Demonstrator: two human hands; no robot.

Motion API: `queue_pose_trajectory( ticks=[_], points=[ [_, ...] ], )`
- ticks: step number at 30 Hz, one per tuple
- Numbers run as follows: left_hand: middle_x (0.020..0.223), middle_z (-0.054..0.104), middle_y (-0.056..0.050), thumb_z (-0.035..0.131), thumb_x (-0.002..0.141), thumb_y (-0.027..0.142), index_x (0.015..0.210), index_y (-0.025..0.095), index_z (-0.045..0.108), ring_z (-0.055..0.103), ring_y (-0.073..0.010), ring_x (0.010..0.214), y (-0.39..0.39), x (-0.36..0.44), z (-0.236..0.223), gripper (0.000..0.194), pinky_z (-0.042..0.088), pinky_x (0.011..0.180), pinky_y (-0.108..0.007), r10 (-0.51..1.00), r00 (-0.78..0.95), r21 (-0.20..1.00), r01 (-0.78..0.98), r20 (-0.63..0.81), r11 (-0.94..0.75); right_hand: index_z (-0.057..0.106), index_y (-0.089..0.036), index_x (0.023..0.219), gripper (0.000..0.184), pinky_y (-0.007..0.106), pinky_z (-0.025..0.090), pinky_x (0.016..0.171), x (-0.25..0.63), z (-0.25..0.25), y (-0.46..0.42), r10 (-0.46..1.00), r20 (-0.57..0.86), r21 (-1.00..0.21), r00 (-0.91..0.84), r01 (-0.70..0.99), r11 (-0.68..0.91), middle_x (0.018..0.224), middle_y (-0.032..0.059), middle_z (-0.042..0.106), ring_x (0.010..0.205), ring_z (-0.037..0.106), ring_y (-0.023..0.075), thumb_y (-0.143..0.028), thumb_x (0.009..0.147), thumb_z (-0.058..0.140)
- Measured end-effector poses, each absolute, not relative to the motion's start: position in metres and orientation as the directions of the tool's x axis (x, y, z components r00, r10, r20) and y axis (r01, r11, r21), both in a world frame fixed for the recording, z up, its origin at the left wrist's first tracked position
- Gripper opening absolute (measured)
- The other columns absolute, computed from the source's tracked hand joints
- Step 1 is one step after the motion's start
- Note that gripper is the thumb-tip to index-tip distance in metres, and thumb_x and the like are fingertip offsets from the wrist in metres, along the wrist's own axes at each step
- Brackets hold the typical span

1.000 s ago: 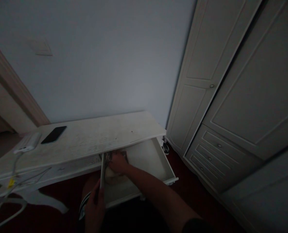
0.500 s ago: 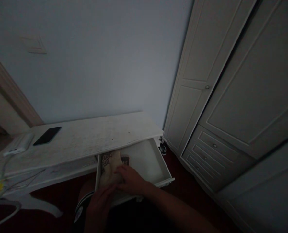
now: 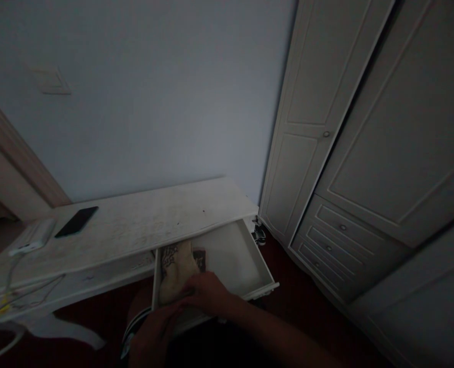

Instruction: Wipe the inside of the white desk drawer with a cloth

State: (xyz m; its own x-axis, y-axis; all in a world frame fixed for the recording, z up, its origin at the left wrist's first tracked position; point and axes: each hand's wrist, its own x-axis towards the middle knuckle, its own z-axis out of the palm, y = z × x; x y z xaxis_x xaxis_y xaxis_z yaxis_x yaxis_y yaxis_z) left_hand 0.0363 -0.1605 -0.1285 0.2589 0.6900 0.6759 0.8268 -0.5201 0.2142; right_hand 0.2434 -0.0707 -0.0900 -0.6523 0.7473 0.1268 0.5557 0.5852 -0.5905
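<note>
A white drawer stands pulled out under a low white desk. In its left half lies a pale folded cloth item with a dark pattern. My right hand rests on the near end of that cloth, fingers curled over it. My left hand is at the drawer's front left corner, touching the cloth's near edge; its fingers are dim and partly hidden.
A black phone and a white power bank with a cable lie on the desk's left end. A tall white wardrobe with small drawers stands to the right. The floor is dark red.
My right hand has drawn back from deep in the drawer to the near end of the cloth. My left hand has left the drawer's left wall and joined it at the front.
</note>
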Motion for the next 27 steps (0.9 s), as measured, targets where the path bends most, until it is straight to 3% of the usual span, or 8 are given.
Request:
queue_pose_trajectory(
  ticks=[4,10,16,22,25,27],
  points=[
    [0.105,0.081,0.001,0.039,0.106,0.033,0.114,0.031,0.076,0.077,-0.0146,0.092,-0.157,0.039,-0.126,0.038,0.061,0.085,-0.023,0.658,0.316,0.181,0.8,0.683,-0.572,0.079,-0.026,0.106,0.031,0.025,0.047,0.079,0.245,-0.091,-0.071,0.709,0.137,-0.466,-0.691,0.587,0.662,0.1,0.0018,0.08,0.094,0.072,0.0178,-0.05,0.1,0.061],
    [0.099,0.081,0.001,0.037,0.106,0.046,0.103,0.03,0.075,0.077,-0.0165,0.085,-0.155,0.044,-0.138,0.041,0.062,0.077,-0.024,0.804,0.128,0.43,0.791,0.581,-0.436,0.078,-0.022,0.096,0.038,0.028,0.046,0.082,0.246,-0.098,-0.071,0.656,0.168,-0.294,-0.736,0.597,0.746,0.094,0.0041,0.079,0.089,0.071,0.0183,-0.052,0.102,0.055],
    [0.096,0.079,0.002,0.042,0.104,0.053,0.1,0.029,0.071,0.076,-0.017,0.085,-0.156,0.05,-0.134,0.038,0.061,0.077,-0.025,0.854,0.025,0.531,0.774,0.519,-0.345,0.074,-0.019,0.091,0.034,0.03,0.046,0.088,0.247,-0.101,-0.072,0.632,0.234,-0.246,-0.739,0.584,0.774,0.091,0.0038,0.078,0.087,0.071,0.017,-0.048,0.102,0.059],
    [0.085,0.078,0.001,0.041,0.105,0.043,0.094,0.029,0.071,0.074,-0.0174,0.076,-0.154,0.042,-0.139,0.034,0.057,0.071,-0.028,0.759,0.139,0.309,0.855,0.636,-0.416,0.072,-0.02,0.092,0.037,0.033,0.05,0.089,0.241,-0.094,-0.062,0.688,0.21,-0.287,-0.695,0.628,0.723,0.096,0.006,0.077,0.093,0.071,0.0196,-0.044,0.107,0.048],
    [0.09,0.079,0.001,0.039,0.104,0.027,0.1,0.028,0.072,0.074,-0.0177,0.082,-0.157,0.041,-0.142,0.033,0.055,0.082,-0.032,0.683,0.293,0.097,0.877,0.669,-0.471,0.065,-0.018,0.124,0.038,0.043,0.053,0.097,0.217,-0.096,-0.054,0.733,0.208,-0.306,-0.648,0.669,0.678,0.13,0.0157,0.068,0.12,0.064,0.0292,-0.047,0.102,0.053],
    [0.091,0.08,0.001,0.036,0.101,0.017,0.102,0.028,0.074,0.074,-0.0177,0.084,-0.16,0.043,-0.139,0.039,0.051,0.089,-0.035,0.638,0.402,-0.052,0.868,0.656,-0.494,0.049,-0.019,0.147,0.062,0.059,0.049,0.103,0.196,-0.103,-0.051,0.775,0.204,-0.331,-0.598,0.703,0.63,0.155,0.0222,0.048,0.139,0.049,0.0404,-0.053,0.096,0.058]
  ],
)
